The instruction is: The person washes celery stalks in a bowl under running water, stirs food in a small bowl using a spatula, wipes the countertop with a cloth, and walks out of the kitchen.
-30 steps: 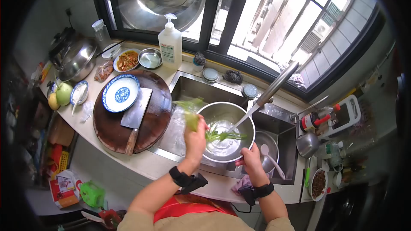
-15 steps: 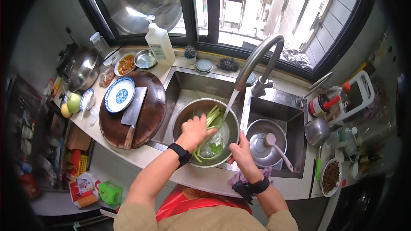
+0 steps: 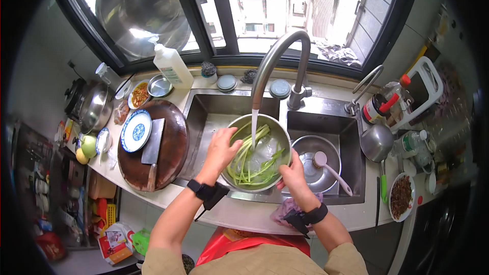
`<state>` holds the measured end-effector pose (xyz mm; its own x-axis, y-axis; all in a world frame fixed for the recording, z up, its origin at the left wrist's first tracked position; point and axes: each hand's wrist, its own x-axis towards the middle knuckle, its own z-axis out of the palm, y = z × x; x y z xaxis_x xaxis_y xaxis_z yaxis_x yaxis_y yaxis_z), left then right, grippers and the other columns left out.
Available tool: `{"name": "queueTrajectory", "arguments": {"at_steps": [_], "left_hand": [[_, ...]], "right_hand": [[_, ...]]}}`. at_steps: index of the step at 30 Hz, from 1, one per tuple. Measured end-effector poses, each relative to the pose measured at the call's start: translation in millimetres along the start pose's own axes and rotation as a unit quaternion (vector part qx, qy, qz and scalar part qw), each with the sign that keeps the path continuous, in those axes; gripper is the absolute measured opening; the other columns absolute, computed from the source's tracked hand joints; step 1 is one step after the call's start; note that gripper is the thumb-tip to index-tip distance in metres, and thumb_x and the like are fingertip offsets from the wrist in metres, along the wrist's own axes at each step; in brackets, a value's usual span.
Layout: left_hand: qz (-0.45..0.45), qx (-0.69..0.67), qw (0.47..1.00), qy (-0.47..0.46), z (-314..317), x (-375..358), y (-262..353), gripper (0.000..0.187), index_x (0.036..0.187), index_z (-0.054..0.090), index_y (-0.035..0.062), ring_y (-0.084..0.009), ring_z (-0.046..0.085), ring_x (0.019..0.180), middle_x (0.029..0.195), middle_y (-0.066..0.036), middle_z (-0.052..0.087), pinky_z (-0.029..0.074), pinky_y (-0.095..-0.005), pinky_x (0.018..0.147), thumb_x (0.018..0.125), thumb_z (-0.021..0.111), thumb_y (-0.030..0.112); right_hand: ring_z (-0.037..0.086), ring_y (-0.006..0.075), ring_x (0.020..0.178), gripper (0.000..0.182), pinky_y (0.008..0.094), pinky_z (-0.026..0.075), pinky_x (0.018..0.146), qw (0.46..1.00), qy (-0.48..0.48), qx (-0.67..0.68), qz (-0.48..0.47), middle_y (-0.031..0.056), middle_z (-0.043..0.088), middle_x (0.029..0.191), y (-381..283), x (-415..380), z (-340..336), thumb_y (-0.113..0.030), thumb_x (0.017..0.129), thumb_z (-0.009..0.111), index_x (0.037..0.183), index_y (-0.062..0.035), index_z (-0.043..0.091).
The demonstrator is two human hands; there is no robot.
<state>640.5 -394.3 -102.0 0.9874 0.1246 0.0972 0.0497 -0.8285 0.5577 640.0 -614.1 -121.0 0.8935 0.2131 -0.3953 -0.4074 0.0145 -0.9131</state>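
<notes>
A metal bowl (image 3: 281, 140) holds long green leafy stems (image 3: 247, 170) and water, tipped slightly towards me at the front of the left sink basin. My left hand (image 3: 220, 152) is at its left rim, the thumb over the inner side and the fingers curled by the edge. With thumb on top and fingers mostly hidden below, my right hand (image 3: 294, 173) grips the right rim. The curved faucet (image 3: 261, 74) pours a stream of water onto the stems.
In the right basin, a metal basin (image 3: 331, 150) holds a pink-handled brush (image 3: 333, 173). A cleaver (image 3: 153, 145) and a blue-white plate (image 3: 127, 132) lie on the round chopping board (image 3: 175, 142). A ladle (image 3: 377, 142) and a dish of brown food (image 3: 401, 197) are at right.
The bowl has shifted right, nearer the sink divider. My left hand has moved from among the stems to the bowl's left rim. The stems now lie spread lower in the bowl.
</notes>
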Motion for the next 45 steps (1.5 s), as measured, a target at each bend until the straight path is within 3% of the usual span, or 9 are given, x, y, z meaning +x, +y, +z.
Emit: {"name": "queueTrajectory", "arguments": {"at_steps": [4,6,7,9,14,21,32,39,45], "left_hand": [[0.015,0.116,0.977,0.178,14,-33,-24,0.056,0.122,0.039,0.0064,-0.0285,0.051,0.095,0.107,-0.018,0.049,0.044,-0.0367,0.079,0.074,0.063,0.023],[-0.238,-0.143,0.952,0.127,41,-51,-50,0.061,0.124,0.034,0.0054,-0.0232,0.057,0.078,0.1,-0.016,0.052,0.05,-0.0337,0.058,0.073,0.064,0.019],[-0.372,-0.361,0.855,0.027,31,-57,-22,0.06,0.123,0.031,0.0045,-0.0186,0.058,0.066,0.092,-0.014,0.055,0.049,-0.0294,0.043,0.074,0.064,0.018],[-0.431,-0.554,0.71,-0.046,32,-64,-1,0.037,0.112,0.043,0.0023,-0.0232,0.061,0.064,0.09,-0.015,0.058,0.052,-0.0314,0.045,0.076,0.051,0.008],[-0.441,-0.56,0.702,0.014,39,-67,0,0.037,0.11,0.045,0.0009,-0.0238,0.062,0.066,0.088,-0.014,0.059,0.052,-0.0287,0.042,0.073,0.039,-0.001],[-0.434,-0.569,0.697,0.051,55,-91,-7,0.041,0.113,0.042,0.0039,-0.022,0.062,0.069,0.095,-0.013,0.057,0.051,-0.0276,0.044,0.073,0.038,-0.004],[-0.418,-0.56,0.711,0.078,61,-110,-16,0.045,0.113,0.038,0.003,-0.0231,0.061,0.061,0.09,-0.015,0.056,0.05,-0.0257,0.038,0.069,0.04,-0.004],[-0.396,-0.565,0.722,0.051,58,-112,-20,0.041,0.111,0.042,0.0009,-0.0225,0.061,0.063,0.091,-0.015,0.056,0.052,-0.0244,0.041,0.07,0.039,-0.005],[-0.428,-0.553,0.713,0.06,59,-106,-21,0.041,0.111,0.042,0.0007,-0.0216,0.06,0.066,0.091,-0.015,0.057,0.052,-0.0249,0.041,0.071,0.038,-0.005]], "right_hand": [[0.05,0.0162,0.037,0.058,0.025,0.042,0.029,0.997,0.013,0.07,-0.017,0.0139,0.055,0.079,-1,7,-8,-0.001,0.068,0.04,0.124,-0.0036,0.029],[0.05,0.0162,0.037,0.057,0.0244,0.041,0.027,0.997,0.001,0.081,0.004,0.0141,0.054,0.081,-1,10,-12,0.001,0.066,0.04,0.123,-0.0028,0.03],[0.05,0.0163,0.036,0.054,0.0245,0.041,0.027,0.996,-0.006,0.08,0.032,0.0136,0.054,0.079,2,13,-12,0.0,0.068,0.041,0.121,-0.0027,0.032],[0.049,0.0164,0.036,0.051,0.0246,0.041,0.028,0.995,-0.013,0.079,0.06,0.0131,0.055,0.078,7,19,-14,-0.001,0.069,0.042,0.119,-0.0026,0.033],[0.057,0.0185,0.053,0.047,0.0275,0.05,0.042,0.96,-0.071,0.257,0.091,0.0153,0.052,0.096,9,19,-20,-0.001,0.075,0.04,0.121,0.0017,0.031],[0.057,0.0151,0.077,0.033,0.0242,0.051,0.051,0.992,-0.073,0.105,-0.001,0.0114,0.051,0.097,33,-20,-19,-0.008,0.083,0.046,0.114,0.003,0.041],[0.061,0.0157,0.063,0.019,0.0261,0.051,0.045,0.993,-0.115,0.02,0.023,0.0109,0.055,0.079,12,57,46,-0.011,0.082,0.046,0.094,0.0036,0.049],[0.058,0.0168,0.066,0.039,0.029,0.052,0.05,0.991,-0.106,-0.06,0.048,0.0147,0.055,0.088,12,78,58,-0.011,0.076,0.052,0.112,0.0037,0.044],[0.056,0.0161,0.051,0.021,0.0278,0.048,0.042,0.987,-0.043,-0.152,0.023,0.0077,0.056,0.07,-23,97,-9,-0.017,0.081,0.05,0.087,0.0025,0.054]]}}
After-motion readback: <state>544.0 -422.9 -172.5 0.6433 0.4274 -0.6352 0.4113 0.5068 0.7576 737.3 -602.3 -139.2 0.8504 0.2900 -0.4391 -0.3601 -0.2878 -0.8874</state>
